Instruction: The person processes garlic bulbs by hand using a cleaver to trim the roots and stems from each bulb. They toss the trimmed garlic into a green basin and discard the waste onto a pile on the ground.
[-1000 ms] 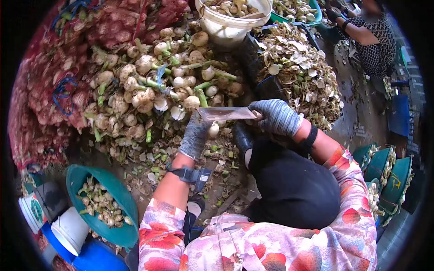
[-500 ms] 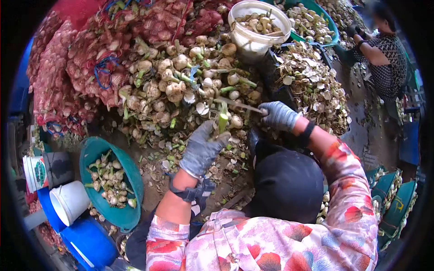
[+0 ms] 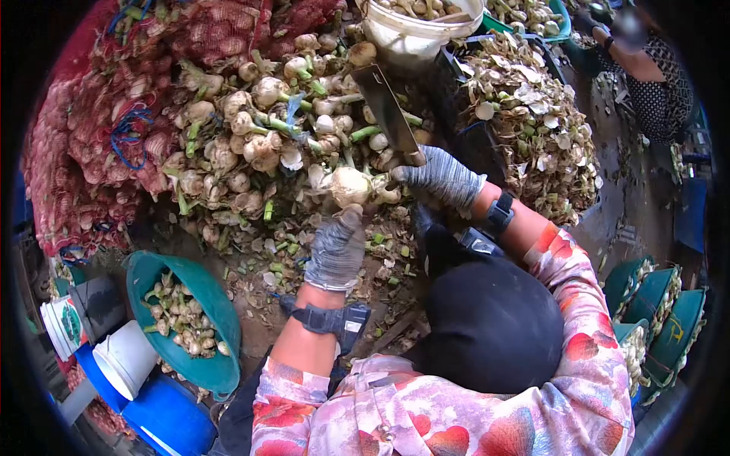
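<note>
My left hand (image 3: 337,249), in a grey glove, is closed on a pale garlic bulb (image 3: 350,186) just beyond its fingertips. To its right, my right hand (image 3: 442,178), also gloved, grips a knife by the handle. The wide knife blade (image 3: 386,109) points up and to the left, apart from the bulb. Behind both hands spreads a heap of garlic bulbs (image 3: 261,144) with green and brown stems. Cut stems and peel (image 3: 285,262) lie on the ground near my left hand.
Red mesh sacks (image 3: 91,144) fill the upper left. A green basin (image 3: 220,319) with bulbs and blue and white buckets (image 3: 125,357) stand lower left. A crate of peelings (image 3: 532,121), a white bucket (image 3: 411,38) and a person (image 3: 654,83) are at the right and top.
The knife has swung from lying nearly level to pointing up, away from the bulb. The bulb in my left hand now shows its round side instead of its green stem. The view has shifted slightly.
</note>
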